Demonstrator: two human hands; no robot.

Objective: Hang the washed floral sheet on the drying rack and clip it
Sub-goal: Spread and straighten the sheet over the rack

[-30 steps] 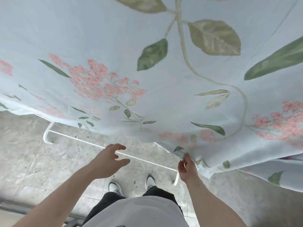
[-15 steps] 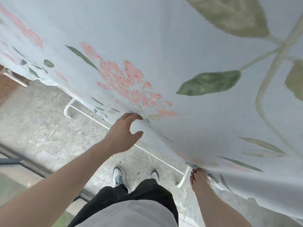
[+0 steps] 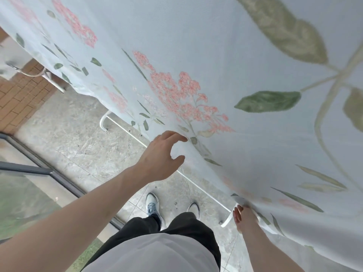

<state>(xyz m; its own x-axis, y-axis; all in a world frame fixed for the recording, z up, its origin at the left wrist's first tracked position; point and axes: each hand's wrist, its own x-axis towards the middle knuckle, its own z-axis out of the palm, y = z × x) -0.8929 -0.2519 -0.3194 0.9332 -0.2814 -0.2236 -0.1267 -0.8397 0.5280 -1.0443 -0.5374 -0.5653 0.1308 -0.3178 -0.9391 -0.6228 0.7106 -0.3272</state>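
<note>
Over rack, floral sheet (image 3: 216, 55) sloping down-right

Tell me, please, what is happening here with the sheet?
A person is hanging a floral sheet over a white drying rack on a tiled floor. The right hand holds the sheet's lower edge, near the rack's foot. The left hand is open, its curved fingers reaching to the hem as if to take a grip. The sheet already drapes across the rack; no clips are visible.
</note>
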